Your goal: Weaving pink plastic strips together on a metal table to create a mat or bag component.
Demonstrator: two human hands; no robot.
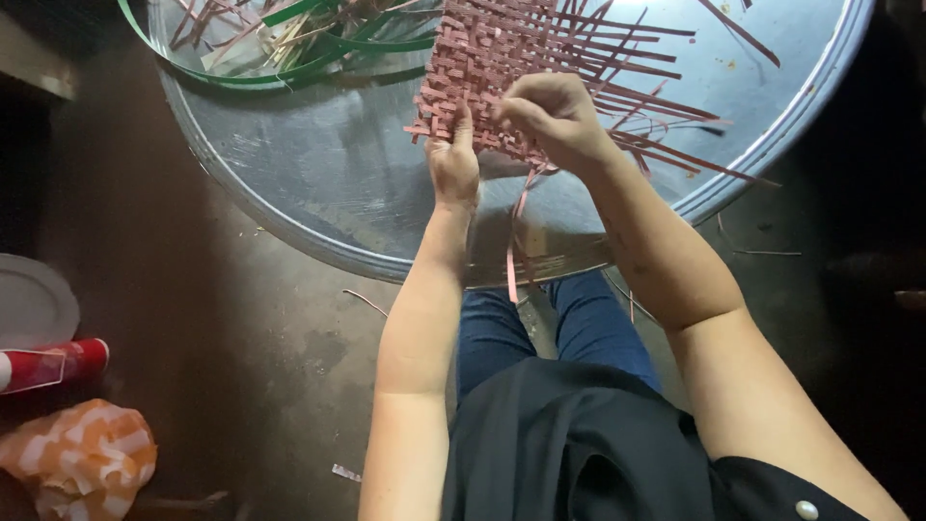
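Observation:
A woven mat of pink-red strips (492, 48) lies on a big round metal tray (318, 183), with loose strip ends sticking out to the right. My left hand (453, 159) presses on the mat's near edge, fingers closed on the weave. My right hand (555, 111) is curled over the same edge just to the right, pinching a strip. A pink strip (513, 251) hangs down from the mat over the tray's rim toward my knees.
Green strips (289, 48) and thin loose pieces lie in a pile at the tray's far left. On the dark floor at left sit a grey plate (34, 304), a red can (58, 362) and an orange-white cloth (82, 453). Scraps dot the floor.

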